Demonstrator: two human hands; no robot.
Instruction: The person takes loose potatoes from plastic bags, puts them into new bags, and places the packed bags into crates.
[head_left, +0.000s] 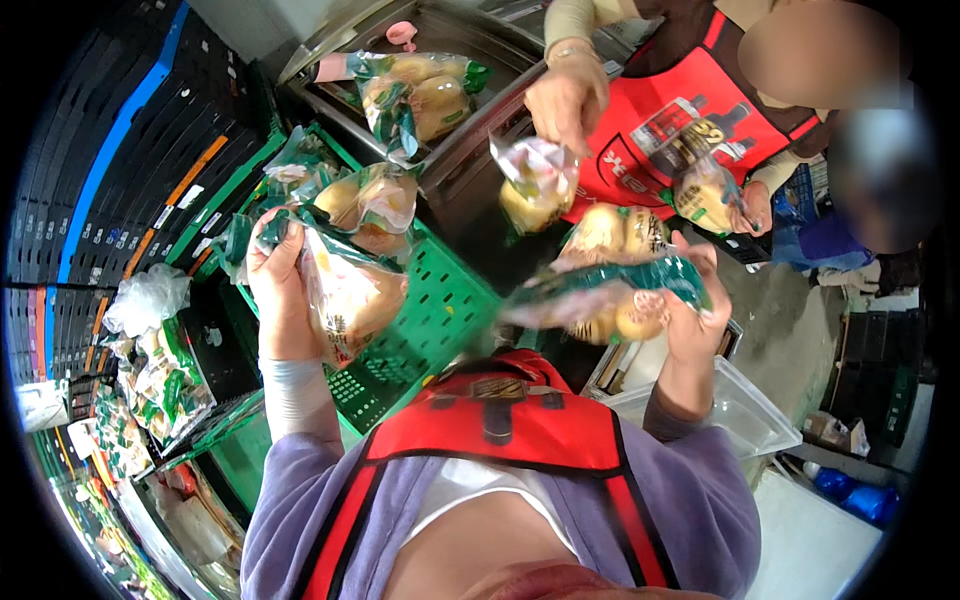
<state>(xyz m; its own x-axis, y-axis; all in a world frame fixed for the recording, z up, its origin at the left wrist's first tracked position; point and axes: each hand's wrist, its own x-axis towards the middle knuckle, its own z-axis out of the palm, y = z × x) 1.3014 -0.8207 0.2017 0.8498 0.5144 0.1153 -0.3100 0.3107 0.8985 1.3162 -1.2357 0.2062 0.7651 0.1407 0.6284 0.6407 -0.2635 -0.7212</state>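
Note:
My left hand (281, 289) grips the top of a clear-and-green plastic bag (352, 296) of round yellowish produce, held over the left part of a green perforated crate (450, 300). More such bags (367, 199) lie in the crate just behind it. On the right, my right hand (694, 300) pinches the green edge of another bag (600, 296), blurred, with round yellow pieces in it. A further bag (611, 229) of the same kind shows right behind that one; what supports it is hidden.
A co-worker in a red apron (630, 142) stands opposite, a similar bag (536, 187) below one hand and another (705, 195) in the other. A metal-edged tray (442, 161) holds more bags. Stacked black crates (90, 135) rise at left; a clear plastic bin (750, 412) sits at right.

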